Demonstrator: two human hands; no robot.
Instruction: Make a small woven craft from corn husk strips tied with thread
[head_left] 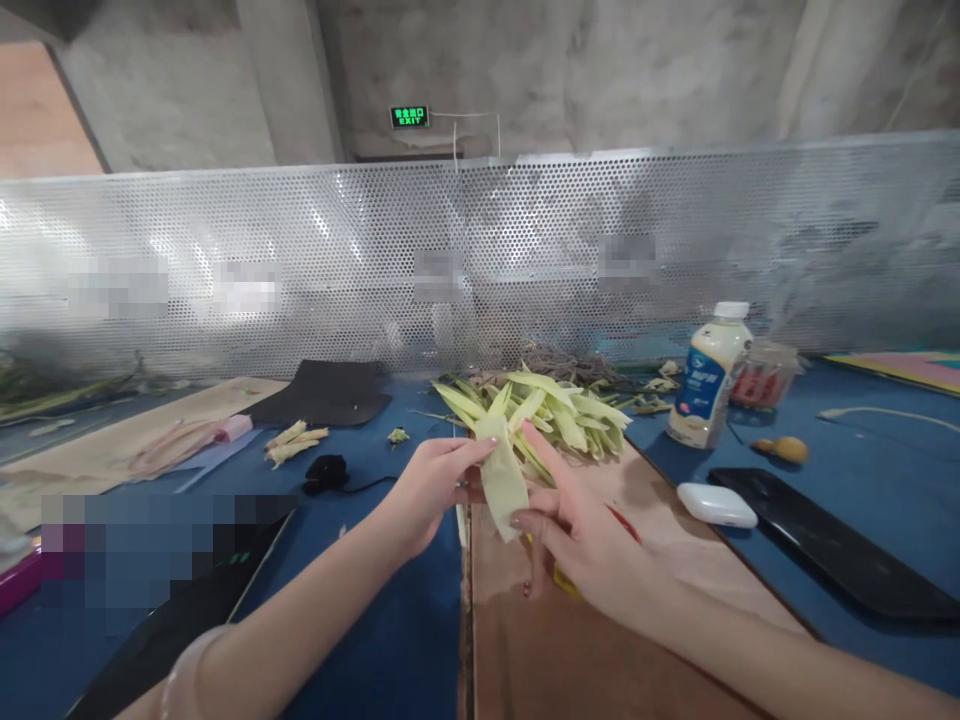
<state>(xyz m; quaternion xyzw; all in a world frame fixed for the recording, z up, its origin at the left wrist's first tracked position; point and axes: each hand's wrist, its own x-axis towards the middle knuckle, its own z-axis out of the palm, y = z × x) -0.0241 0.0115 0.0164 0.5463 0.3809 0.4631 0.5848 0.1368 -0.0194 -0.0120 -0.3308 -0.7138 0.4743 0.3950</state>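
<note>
A pale green leaf strip [501, 478] is held between both hands above a brown board [585, 640]. My left hand [429, 487] pinches its upper left edge with thumb and fingers closed on it. My right hand [574, 535] grips its lower right side, forefinger stretched up along the strip. Just behind lies a pile of similar green leaf strips [547, 412] on the far end of the board.
A white bottle with a blue label [707, 375] stands at the right, with a white case [716, 504] and a black flat device [832, 545] beside it. A black pouch [322, 392], leaf scraps [294, 441] and a perforated metal screen [300, 270] lie behind.
</note>
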